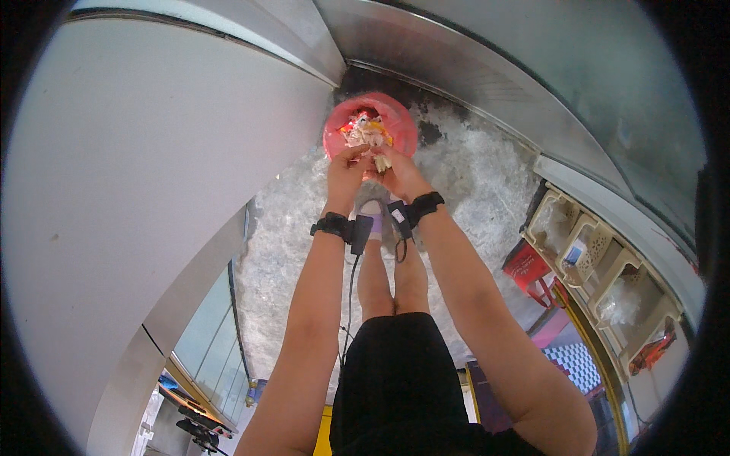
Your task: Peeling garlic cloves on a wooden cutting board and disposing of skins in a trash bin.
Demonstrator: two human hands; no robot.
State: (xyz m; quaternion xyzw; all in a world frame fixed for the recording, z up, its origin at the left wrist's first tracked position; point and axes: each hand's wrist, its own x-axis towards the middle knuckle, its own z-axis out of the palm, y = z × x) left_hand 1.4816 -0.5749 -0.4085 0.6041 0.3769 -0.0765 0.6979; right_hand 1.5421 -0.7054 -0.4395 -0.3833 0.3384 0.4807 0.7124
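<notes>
Over the near rim of a pink plastic bin, my two hands meet with their fingertips close together. A small pale yellowish piece lies in the fingers of my right hand; what it is cannot be made out. My left hand is bent inward, its fingertips at or near the same piece, and whether they pinch anything is hidden. Inside the bin is a heap of crumpled wrappers and tissue-like waste, white with some red and yellow.
A large white panel rises on the left. Along the back right runs a metal-faced wall. Beige plastic baskets line the right side, above a red bag. A black cable hangs from my left wrist strap. My feet stand on worn concrete.
</notes>
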